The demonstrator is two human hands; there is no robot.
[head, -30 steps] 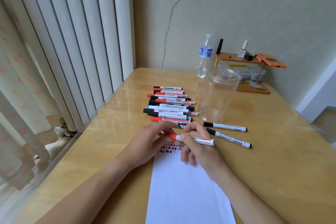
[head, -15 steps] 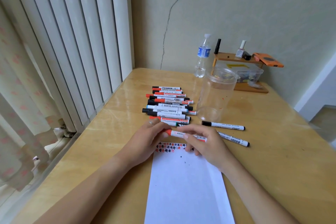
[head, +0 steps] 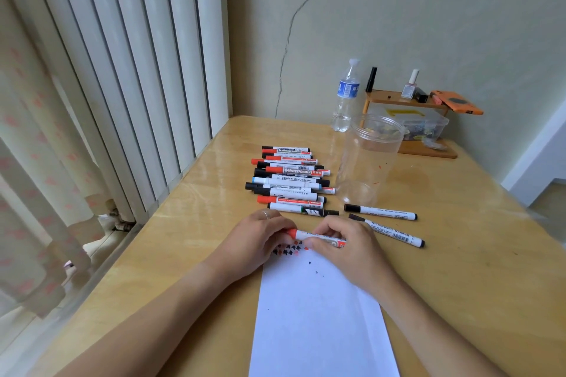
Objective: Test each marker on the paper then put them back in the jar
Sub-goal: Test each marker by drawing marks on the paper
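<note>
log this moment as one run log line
phase: marker test | left hand: grips cap of red-capped white marker | right hand: grips barrel | over white paper sheet | clear plastic jar: no markers inside

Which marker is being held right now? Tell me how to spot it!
Find the white sheet of paper on the wooden table. At its far end, both hands grip one white marker with an orange-red cap. Unlike the markers lying on the table beyond, it sits over the scribbles.
</note>
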